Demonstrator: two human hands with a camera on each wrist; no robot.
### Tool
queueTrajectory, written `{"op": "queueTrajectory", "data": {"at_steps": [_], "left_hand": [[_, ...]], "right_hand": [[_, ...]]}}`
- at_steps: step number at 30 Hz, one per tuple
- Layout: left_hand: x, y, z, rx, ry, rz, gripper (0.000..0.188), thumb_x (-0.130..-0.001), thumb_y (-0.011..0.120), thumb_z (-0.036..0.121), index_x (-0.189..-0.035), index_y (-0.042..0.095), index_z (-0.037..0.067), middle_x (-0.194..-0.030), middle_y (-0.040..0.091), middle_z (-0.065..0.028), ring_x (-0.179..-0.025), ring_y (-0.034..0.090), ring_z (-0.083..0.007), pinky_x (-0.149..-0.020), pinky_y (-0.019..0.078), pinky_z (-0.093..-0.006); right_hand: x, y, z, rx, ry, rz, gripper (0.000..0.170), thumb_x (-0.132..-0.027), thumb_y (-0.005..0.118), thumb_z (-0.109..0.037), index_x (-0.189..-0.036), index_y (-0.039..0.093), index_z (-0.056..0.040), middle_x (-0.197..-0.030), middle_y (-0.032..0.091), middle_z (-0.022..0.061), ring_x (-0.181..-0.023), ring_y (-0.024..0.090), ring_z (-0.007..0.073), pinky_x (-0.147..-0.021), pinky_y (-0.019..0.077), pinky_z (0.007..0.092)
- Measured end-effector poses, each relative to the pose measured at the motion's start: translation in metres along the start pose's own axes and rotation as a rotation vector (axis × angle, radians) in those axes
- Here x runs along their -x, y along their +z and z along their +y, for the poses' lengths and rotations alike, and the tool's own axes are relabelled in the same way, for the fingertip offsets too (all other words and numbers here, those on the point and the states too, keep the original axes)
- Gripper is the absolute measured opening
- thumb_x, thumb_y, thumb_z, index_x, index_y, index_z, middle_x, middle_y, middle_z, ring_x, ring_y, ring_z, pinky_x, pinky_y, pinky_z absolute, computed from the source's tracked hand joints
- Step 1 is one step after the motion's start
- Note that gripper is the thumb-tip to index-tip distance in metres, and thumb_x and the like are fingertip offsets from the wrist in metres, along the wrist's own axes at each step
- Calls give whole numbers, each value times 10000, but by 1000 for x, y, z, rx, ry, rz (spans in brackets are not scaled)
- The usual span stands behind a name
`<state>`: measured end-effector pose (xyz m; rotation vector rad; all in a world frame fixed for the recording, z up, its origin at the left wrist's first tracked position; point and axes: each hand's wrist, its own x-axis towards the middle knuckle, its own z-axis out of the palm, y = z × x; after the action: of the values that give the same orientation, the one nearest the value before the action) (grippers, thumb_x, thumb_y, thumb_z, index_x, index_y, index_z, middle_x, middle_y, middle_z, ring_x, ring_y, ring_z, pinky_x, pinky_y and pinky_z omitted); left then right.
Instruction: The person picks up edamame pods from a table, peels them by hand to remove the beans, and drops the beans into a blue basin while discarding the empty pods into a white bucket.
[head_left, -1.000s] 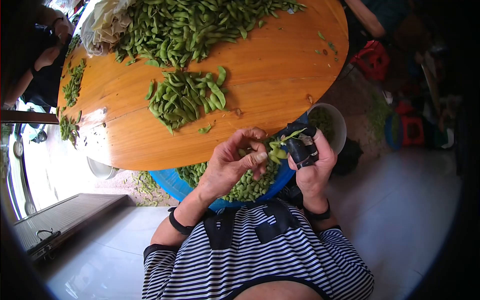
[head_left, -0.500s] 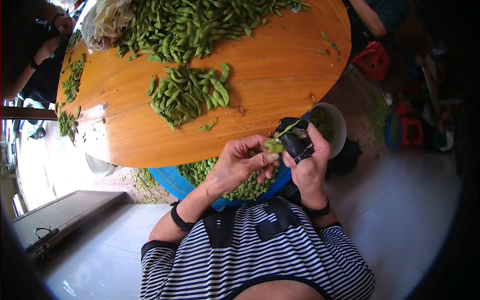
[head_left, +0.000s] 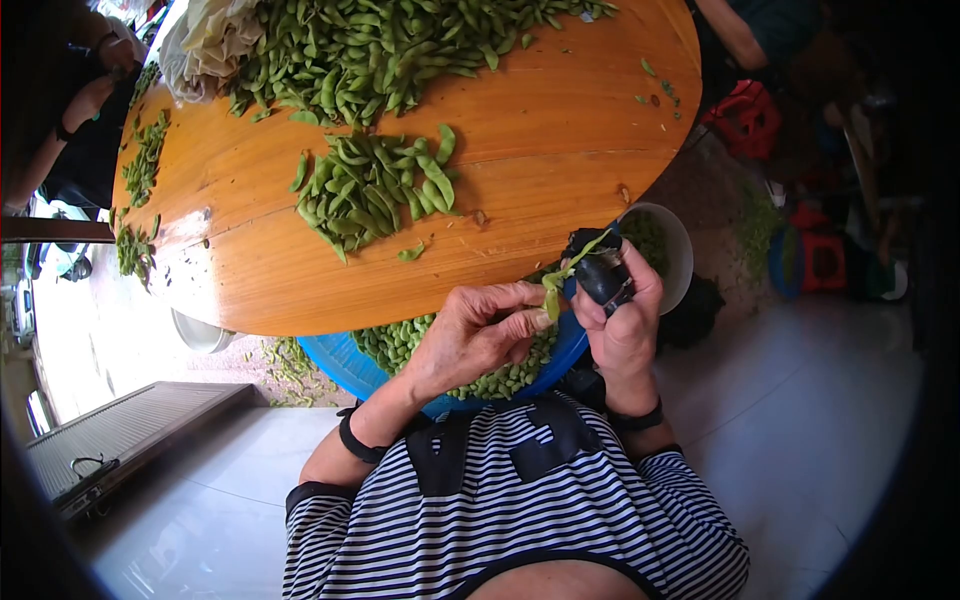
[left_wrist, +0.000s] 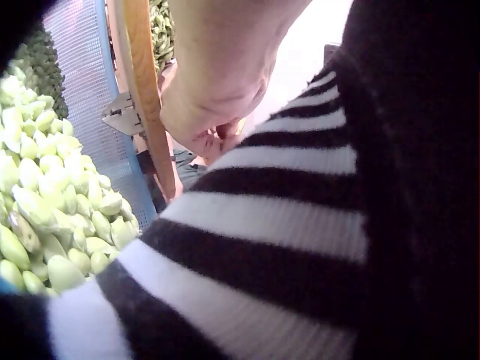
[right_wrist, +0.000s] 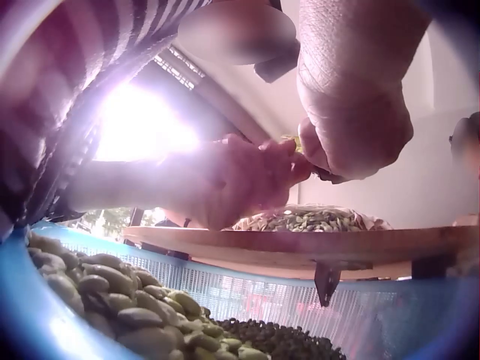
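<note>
Here, blue basket (head_left: 333,364) holds beans (head_left: 500,381).

Passage lies over the table (head_left: 560,170), right of the obstructing small pod pile (head_left: 370,195).

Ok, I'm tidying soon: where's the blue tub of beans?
In the head view, the blue tub sits slightly left of centre, between the table and the striped shirt.

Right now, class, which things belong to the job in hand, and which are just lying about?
Seemingly part of the job:
left hand, pinching a green pod
right hand, fingers curled at that pod
piled pods on the table
beans in the blue basin

Apparently just lying about:
green scraps on the floor
red plastic object
ribbed grey panel
</note>
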<state>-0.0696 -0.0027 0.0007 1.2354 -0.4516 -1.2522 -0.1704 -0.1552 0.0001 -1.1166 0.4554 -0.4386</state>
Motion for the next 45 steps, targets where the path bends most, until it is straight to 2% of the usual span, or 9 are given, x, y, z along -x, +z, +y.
{"op": "queueTrajectory", "data": {"at_steps": [16, 20, 23, 32, 38, 40, 41, 44, 45], "left_hand": [[1, 10, -10, -88, 95, 67, 348, -999, 503, 338, -993, 612, 8, -665, 500, 25, -529, 391, -46, -477, 304, -197], [0, 9, -17, -73, 122, 119, 352, -1004, 490, 341, -971, 607, 11, -661, 493, 21, -522, 380, -43, -473, 293, -196], [-2, 9, -16, 23, 212, 66, 350, -1015, 470, 326, -1004, 616, 8, -658, 495, 14, -517, 378, -43, -466, 294, -200], [-6, 11, -7, 250, 59, 119, 300, -1025, 454, 235, -1128, 610, -1, -729, 530, 4, -554, 423, -51, -467, 336, -195], [-7, -2, -15, 228, 38, 46, 223, -979, 530, 163, -1117, 616, 11, -777, 597, -40, -586, 490, -113, -520, 397, -221], [-4, -7, -13, -535, 489, -184, 230, -881, 620, 64, -1106, 618, 12, -894, 642, -94, -789, 621, -220, -680, 501, -307], [4, 0, 2, -658, 363, -236, 284, -784, 663, -4, -1066, 633, 10, -1022, 645, -132, -1009, 619, -298, -845, 504, -381], [9, -5, 3, -893, 500, -151, 245, -776, 653, -35, -1018, 654, 5, -1097, 629, -136, -1031, 610, -314, -849, 509, -392], [7, -10, 10, -765, 459, -107, 224, -778, 629, -61, -990, 664, 2, -1070, 643, -134, -1014, 624, -303, -841, 512, -373]], "right_hand": [[11, -4, 4, 138, -29, 14, 250, -855, 550, 16, -1093, 625, 15, -718, 558, -8, -537, 454, 37, -458, 345, 193], [13, 7, -2, 249, -16, 81, 345, -771, 435, -44, -1064, 586, 56, -687, 505, -10, -496, 389, 32, -437, 306, 185], [13, -2, 3, 250, -73, 23, 221, -860, 554, 6, -1070, 622, 15, -713, 547, -12, -542, 453, 34, -453, 339, 194], [8, -19, 1, -139, -18, 9, 415, -724, 368, -4, -1076, 581, 50, -719, 497, 7, -491, 365, 38, -427, 293, 193], [12, -50, -5, -140, -184, 186, 256, -861, 395, -42, -1054, 548, 26, -901, 631, 155, -497, 400, 71, -430, 313, 201], [9, -85, -11, 57, -257, 326, 216, -824, 464, -35, -1007, 558, 30, -804, 594, 84, -521, 454, 74, -429, 342, 196], [7, -102, -24, 376, -208, 431, 232, -768, 495, 8, -982, 584, 26, -788, 584, 40, -546, 494, 69, -439, 385, 189], [3, -146, -36, 1544, -197, 680, 341, -731, 542, 41, -1066, 606, 26, -833, 651, 185, -683, 627, 299, -637, 496, 353], [4, -146, -38, 1543, -202, 675, 341, -731, 542, 41, -1066, 606, 26, -833, 651, 185, -683, 627, 299, -637, 496, 353]]}}
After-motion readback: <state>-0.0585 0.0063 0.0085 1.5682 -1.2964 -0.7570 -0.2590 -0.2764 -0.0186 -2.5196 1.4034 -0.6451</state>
